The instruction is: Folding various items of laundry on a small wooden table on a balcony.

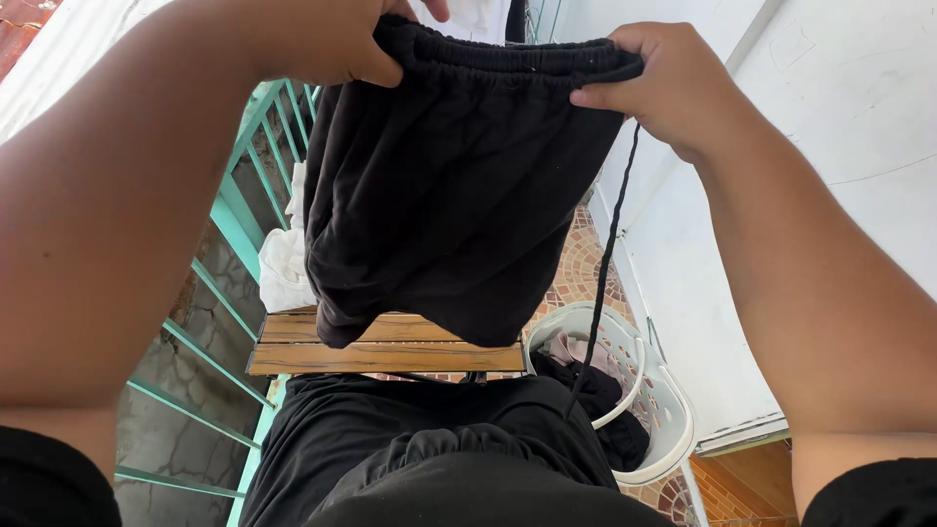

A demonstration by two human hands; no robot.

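Fingers of the left hand (337,44) pinch one end of the elastic waistband of a pair of black cotton shorts (449,185), and the right hand (664,83) grips the other end, thumb in front, so both hands are closed on the cloth and hold it stretched out at chest height. One thin black drawstring (607,263) hangs from the waistband near the right hand, down toward one white perforated plastic laundry basket (664,400) on the tiled floor. The basket holds dark and pale clothes; how many is hard to tell. Below the shorts sits one slatted wooden bench (381,356), partly hidden. One white cloth (283,263) hangs on the teal metal railing (234,224), mostly covered by the shorts.
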